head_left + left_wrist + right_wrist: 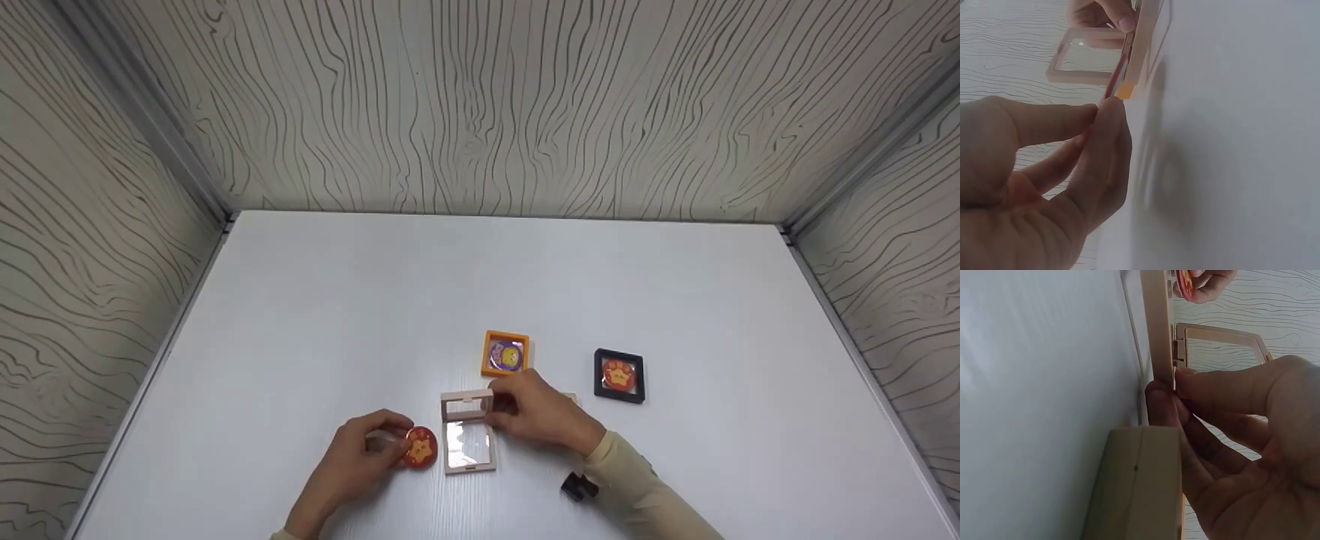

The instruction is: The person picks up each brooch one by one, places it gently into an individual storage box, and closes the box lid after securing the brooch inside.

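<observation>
Between thumb and fingers, my left hand [354,459] pinches a round red badge [421,448] with a yellow star on it. In the left wrist view the badge [1116,77] shows edge-on. Just right of it is a pale beige display frame [470,471], hinged open, with one half raised and a clear film window in each half. My right hand [546,411] pinches this frame at its right side, near the hinge. In the right wrist view the thumb and fingers grip the frame's edge [1158,326]. The badge is apart from the frame in the head view.
Behind the frame lies an orange frame [486,366] holding a purple badge. A black frame [619,397] with a red star badge lies to the right. Another beige piece [1140,478] is beside my right hand, and a small black object [579,487] sits near the right forearm.
</observation>
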{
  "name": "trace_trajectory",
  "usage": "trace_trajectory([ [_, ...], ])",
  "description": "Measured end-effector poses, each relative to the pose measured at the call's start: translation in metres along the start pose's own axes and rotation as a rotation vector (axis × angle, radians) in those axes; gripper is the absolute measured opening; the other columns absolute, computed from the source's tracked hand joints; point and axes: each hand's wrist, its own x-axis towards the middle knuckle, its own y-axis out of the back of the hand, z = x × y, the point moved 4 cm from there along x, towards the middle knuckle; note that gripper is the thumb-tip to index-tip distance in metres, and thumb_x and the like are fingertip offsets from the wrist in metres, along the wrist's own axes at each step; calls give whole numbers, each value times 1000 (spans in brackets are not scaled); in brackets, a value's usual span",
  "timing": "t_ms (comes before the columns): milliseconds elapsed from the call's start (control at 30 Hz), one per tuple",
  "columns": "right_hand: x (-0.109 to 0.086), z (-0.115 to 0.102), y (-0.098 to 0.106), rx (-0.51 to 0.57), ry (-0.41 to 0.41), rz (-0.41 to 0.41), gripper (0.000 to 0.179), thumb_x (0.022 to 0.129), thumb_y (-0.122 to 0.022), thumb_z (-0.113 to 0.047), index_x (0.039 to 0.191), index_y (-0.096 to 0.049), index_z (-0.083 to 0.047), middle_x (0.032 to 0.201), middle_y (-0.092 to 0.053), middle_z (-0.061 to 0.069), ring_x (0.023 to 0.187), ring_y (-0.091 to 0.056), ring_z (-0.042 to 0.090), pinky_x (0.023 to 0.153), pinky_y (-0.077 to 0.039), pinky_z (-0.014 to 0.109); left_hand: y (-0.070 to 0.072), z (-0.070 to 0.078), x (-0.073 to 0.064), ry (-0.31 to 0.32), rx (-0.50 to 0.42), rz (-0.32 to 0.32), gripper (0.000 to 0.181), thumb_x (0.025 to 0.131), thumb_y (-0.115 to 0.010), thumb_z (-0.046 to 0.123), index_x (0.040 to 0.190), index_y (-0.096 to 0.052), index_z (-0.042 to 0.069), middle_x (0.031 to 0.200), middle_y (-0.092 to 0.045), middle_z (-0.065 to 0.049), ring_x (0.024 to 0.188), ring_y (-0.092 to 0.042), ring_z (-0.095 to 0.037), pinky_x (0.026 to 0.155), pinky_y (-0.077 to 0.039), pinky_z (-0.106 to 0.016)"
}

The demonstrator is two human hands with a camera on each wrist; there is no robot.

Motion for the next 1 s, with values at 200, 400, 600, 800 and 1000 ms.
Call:
trace_trajectory([
  [200, 0, 3, -4, 2, -7, -6, 4, 96, -79, -14, 100, -77, -12, 85, -66, -11, 74, -55, 0, 67, -49, 20, -7, 2, 0, 3, 0, 21, 19, 98, -78, 16, 116, -75, 10, 107, -75, -2, 95, -72, -15, 90, -59, -33],
  [400, 1, 3, 0, -18, 11, 6, 4, 95, -79, -12, 95, -76, -9, 81, -64, -8, 71, -55, 1, 65, -50, 21, -15, 9, 7, -16, -55, -9, 22, 97, -79, 16, 116, -76, 5, 106, -77, -6, 94, -76, -18, 84, -62, -31],
  [600, 2, 2, -1, -24, -14, -4, 4, 95, -78, -11, 98, -77, -11, 82, -65, -10, 71, -55, 0, 66, -52, 21, -23, 11, 12, -22, -73, 13, 23, 94, -83, 17, 113, -77, 5, 105, -78, -8, 94, -77, -18, 83, -62, -29],
  [800, 0, 2, -1, -19, -24, 4, 5, 96, -78, -11, 101, -76, -11, 85, -67, -9, 73, -57, 1, 68, -53, 22, -30, 10, 15, 3, -138, 41, 28, 91, -87, 21, 108, -74, 3, 100, -81, -9, 91, -79, -20, 85, -64, -35],
  [1000, 0, 2, -2, -29, -8, 10, 5, 95, -78, -9, 99, -76, -11, 83, -66, -9, 72, -55, 1, 66, -50, 21, -38, 9, 20, 53, -123, 86, 28, 87, -90, 21, 103, -73, 5, 90, -83, -4, 86, -79, -15, 91, -61, -42],
])
